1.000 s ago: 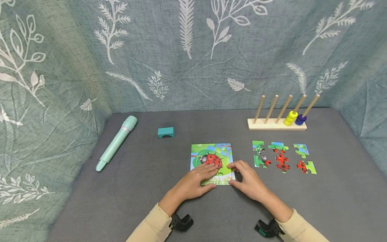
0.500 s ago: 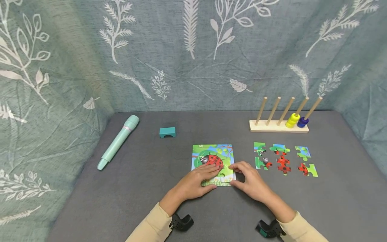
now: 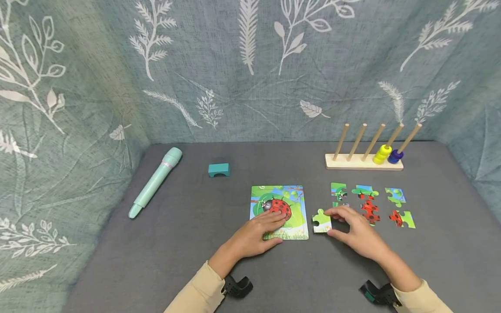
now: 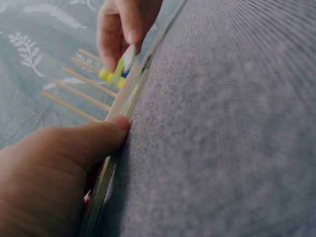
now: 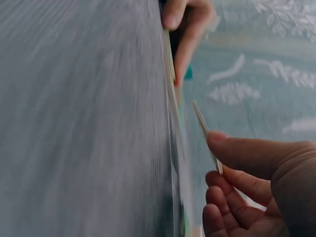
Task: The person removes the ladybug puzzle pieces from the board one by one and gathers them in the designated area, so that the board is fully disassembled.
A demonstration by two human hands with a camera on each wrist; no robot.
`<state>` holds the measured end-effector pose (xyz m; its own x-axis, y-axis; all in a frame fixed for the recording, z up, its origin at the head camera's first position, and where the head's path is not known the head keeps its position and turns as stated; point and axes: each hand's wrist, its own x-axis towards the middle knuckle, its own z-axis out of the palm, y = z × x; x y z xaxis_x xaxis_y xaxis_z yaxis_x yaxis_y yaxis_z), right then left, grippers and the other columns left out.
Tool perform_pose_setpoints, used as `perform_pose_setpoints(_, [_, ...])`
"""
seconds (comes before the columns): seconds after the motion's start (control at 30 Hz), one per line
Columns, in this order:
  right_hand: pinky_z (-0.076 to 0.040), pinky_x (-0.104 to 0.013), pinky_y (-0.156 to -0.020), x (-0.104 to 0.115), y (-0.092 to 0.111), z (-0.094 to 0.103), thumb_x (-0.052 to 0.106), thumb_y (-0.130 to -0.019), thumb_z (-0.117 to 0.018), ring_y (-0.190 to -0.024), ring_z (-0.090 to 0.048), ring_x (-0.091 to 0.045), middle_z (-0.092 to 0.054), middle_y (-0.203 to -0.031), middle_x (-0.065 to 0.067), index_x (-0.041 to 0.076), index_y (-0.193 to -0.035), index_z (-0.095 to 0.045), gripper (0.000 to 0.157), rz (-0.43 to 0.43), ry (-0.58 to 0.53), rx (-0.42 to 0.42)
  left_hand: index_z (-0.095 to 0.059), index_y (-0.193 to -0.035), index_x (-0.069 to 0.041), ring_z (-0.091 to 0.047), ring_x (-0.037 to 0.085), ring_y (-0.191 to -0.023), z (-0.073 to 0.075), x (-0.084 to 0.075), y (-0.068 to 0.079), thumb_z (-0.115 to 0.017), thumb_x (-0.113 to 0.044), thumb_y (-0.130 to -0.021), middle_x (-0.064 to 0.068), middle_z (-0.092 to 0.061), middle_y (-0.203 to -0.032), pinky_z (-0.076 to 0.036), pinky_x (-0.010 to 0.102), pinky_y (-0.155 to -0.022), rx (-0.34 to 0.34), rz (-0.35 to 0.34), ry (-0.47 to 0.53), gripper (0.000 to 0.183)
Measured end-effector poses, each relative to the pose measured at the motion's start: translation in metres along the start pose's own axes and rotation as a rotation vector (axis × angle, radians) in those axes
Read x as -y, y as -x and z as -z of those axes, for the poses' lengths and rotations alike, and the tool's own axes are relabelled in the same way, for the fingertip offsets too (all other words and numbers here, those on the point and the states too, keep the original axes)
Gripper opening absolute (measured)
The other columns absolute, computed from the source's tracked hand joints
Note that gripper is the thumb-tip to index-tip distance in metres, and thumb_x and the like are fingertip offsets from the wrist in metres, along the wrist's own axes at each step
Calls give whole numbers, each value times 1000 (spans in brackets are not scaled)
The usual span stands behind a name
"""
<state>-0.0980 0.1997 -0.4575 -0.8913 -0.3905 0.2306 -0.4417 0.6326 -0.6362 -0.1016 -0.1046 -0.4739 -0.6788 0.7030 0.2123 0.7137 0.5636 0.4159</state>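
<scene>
My left hand (image 3: 254,234) lies flat with straight fingers over the ladybug puzzle board (image 3: 294,202), its thumb (image 4: 106,136) at the near edge. The board's lower right now shows a pale printed backing where a piece is out. To the right of the board, my right hand (image 3: 358,230) pinches a green-and-white puzzle piece (image 3: 322,221) by its right side, between thumb and fingers. In the right wrist view the piece (image 5: 207,133) stands edge-on, raised off the table. Several loose puzzle pieces (image 3: 369,211) lie in two rows beyond the right hand, one partly hidden by it.
A wooden peg stand (image 3: 340,163) with yellow and dark blue rings is at the back right. A teal arch block (image 3: 218,169) sits behind the board to the left. Farther left lies a mint-green tube-shaped object (image 3: 154,182). A patterned curtain (image 3: 235,108) borders the table's back.
My right hand has lifted the lower-right puzzle piece out of the board and carried it to the right. The left hand has stayed on the board.
</scene>
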Motion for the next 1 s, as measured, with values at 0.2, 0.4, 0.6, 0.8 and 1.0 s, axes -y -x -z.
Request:
perform_pose_setpoints(0.2, [-44,-11,-77,-15,19,24,10,-75,-79,-89,-55,-5,-63,-105,0,10,-112,-65,39,-12,9,-47,-50,-138,-9,-42,16,-135,2,0,-1,-62,-32,-92,2,-48,-143,-28,32,-118,-4,-4,9,52])
perform_pose_setpoints(0.4, [-40,-4,-78,-30,38,49,9,-75,-79,-90,-53,4,-62,-105,5,11,-112,-65,39,-69,8,-56,-52,-137,-9,-42,16,-135,2,1,-2,-62,-31,-92,2,-49,-142,-27,32,-119,-11,-8,5,51])
perform_pose_setpoints(0.6, [-38,-4,-76,-48,60,72,10,-76,-79,-91,-50,11,-56,-105,25,10,-113,-65,40,-151,4,-61,-50,-139,-11,-40,13,-136,1,1,-1,-61,-33,-93,1,-47,-145,-26,30,-119,10,9,16,52])
perform_pose_setpoints(0.8, [-38,-2,-73,-68,80,89,10,-79,-77,-92,-47,15,-50,-106,33,4,-116,-62,41,-215,-6,-46,-50,-139,-11,-40,13,-136,0,1,0,-62,-33,-93,1,-46,-145,-27,30,-118,12,11,22,52])
perform_pose_setpoints(1.0, [-39,-4,-69,-89,97,98,17,-82,-75,-90,-42,19,-42,-106,38,1,-120,-58,44,-342,21,-4,-50,-139,-11,-40,13,-136,0,1,1,-62,-32,-92,1,-47,-145,-26,29,-119,12,12,26,52])
